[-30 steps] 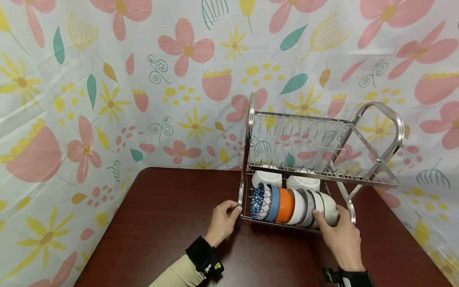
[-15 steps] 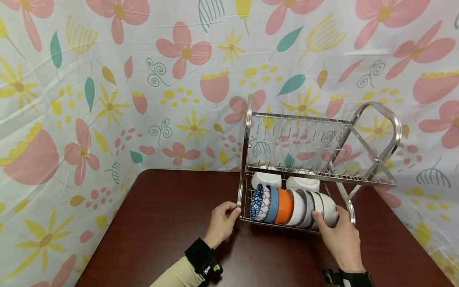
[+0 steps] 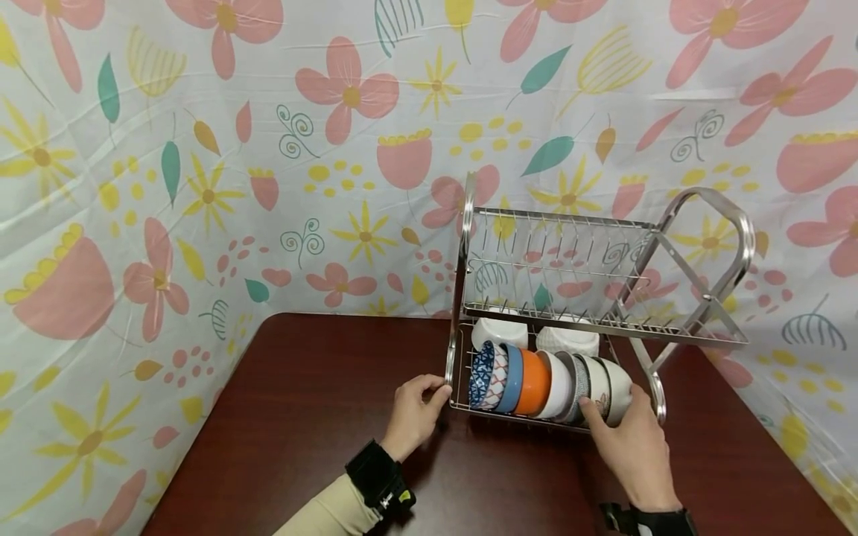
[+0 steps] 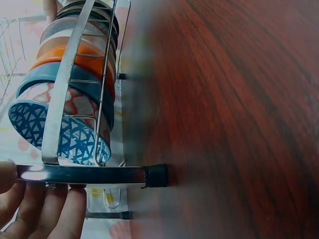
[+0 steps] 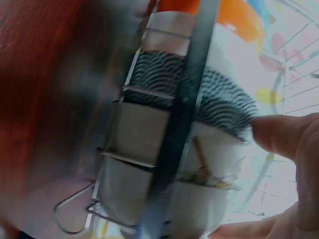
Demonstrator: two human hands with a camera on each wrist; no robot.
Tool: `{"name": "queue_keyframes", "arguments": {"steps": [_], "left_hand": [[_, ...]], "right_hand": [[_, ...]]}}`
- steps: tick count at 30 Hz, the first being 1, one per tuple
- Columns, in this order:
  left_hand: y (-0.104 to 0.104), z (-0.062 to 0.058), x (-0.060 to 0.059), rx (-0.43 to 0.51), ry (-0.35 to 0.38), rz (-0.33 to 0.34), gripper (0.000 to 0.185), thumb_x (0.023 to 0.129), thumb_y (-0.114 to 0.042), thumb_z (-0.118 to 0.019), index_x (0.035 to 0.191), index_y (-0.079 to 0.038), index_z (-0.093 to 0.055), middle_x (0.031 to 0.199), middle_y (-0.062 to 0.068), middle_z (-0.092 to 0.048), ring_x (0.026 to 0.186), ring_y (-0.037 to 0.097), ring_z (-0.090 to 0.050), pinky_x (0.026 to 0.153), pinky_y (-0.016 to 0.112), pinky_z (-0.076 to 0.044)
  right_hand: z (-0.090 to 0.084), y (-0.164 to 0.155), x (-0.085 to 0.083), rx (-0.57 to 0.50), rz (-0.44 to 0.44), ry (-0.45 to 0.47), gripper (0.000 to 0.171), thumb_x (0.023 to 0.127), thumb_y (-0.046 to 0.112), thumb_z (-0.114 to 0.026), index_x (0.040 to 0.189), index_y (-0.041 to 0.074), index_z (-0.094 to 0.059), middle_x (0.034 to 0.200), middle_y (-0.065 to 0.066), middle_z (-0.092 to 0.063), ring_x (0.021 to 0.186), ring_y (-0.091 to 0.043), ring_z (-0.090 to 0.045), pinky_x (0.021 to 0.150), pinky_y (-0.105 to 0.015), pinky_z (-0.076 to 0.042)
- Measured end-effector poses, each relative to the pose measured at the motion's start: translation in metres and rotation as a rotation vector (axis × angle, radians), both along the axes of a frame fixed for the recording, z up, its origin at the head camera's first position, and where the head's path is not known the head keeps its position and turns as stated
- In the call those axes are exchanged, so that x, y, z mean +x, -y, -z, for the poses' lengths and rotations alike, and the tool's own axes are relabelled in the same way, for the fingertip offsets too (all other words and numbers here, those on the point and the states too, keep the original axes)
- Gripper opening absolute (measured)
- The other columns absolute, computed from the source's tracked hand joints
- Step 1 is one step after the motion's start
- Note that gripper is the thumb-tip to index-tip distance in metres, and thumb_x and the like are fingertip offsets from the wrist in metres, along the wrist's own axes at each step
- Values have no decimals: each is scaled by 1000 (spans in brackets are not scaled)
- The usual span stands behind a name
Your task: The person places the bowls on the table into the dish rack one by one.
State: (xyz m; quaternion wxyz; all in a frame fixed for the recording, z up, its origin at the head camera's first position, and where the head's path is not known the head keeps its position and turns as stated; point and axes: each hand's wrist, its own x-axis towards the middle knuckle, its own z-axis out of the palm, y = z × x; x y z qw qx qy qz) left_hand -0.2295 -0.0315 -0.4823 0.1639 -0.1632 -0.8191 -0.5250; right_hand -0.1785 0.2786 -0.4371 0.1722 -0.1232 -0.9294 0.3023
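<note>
My left hand (image 3: pixel 414 417) pinches the lower left upright of a two-tier metal dish rack (image 3: pixel 570 323), thumb on one side and fingers on the other in the left wrist view. On the lower tier stands a row of bowls on edge: a blue patterned bowl (image 3: pixel 480 376), a red-lined white one, a blue bowl (image 3: pixel 512 378), an orange bowl (image 3: pixel 534 383), a white bowl (image 3: pixel 560 385) and a grey patterned bowl (image 5: pixel 224 102). My right hand (image 3: pixel 633 450) grips the two off-white bowls (image 3: pixel 618 391) at the right end, thumb tip by the grey patterned bowl, fingers partly hidden behind.
Two white dishes (image 3: pixel 499 333) sit upside down behind the row, under the upper tier. The rack stands on a dark red-brown table (image 3: pixel 322 387). A flower-print cloth (image 3: pixel 234 171) hangs close behind and at both sides.
My right hand has shifted slightly left with its thumb, and more of the flower-marked off-white bowl shows. My left hand stays on the upright.
</note>
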Motion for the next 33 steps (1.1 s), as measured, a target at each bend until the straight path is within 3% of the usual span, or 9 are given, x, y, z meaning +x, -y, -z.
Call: {"name": "queue_keyframes", "arguments": {"steps": [3,9,14,21,26,33], "left_hand": [[0,-1,1,4,10,6,14,92,-18,-65,100,-9,-72,93,-1,-68,79,10,-61,69,25,-49],[6,-5,5,33,45,47,17,92,-16,-65,107,-9,-70,95,0,-67,83,10,-64,71,24,-52],[17,-16,9,26,-3,58,17,92,-17,-65,107,-9,-69,95,-1,-66,83,10,-65,73,24,-53],[35,-29,13,-72,-158,-25,15,89,-17,-68,104,-14,-69,94,-4,-65,83,6,-62,70,27,-52],[49,-37,14,-194,-219,-70,21,91,-26,-67,108,-14,-69,102,-3,-65,97,11,-62,80,33,-50],[77,-45,4,-307,-204,-121,35,94,-38,-60,117,-13,-66,115,0,-62,107,18,-59,85,38,-50]], "right_hand": [[-4,4,2,49,-41,-41,83,87,49,-63,137,-10,-33,129,-36,-42,112,-56,-44,77,-68,-36],[-17,22,8,104,-122,-122,78,84,40,-71,130,-13,-39,141,-43,-22,131,-58,-20,97,-69,-24],[-22,50,5,123,-268,-300,69,80,34,-77,124,-12,-50,143,-37,-28,131,-53,-27,98,-65,-28],[-11,118,-2,235,-508,-420,71,77,49,-75,122,-3,-58,142,-24,-41,130,-42,-38,94,-59,-39],[-14,161,-4,285,-625,-423,74,79,61,-67,125,3,-58,143,-19,-42,136,-35,-34,99,-54,-38],[-24,197,-26,311,-715,-349,80,83,70,-53,135,9,-52,148,-15,-38,137,-32,-32,102,-51,-37]]}}
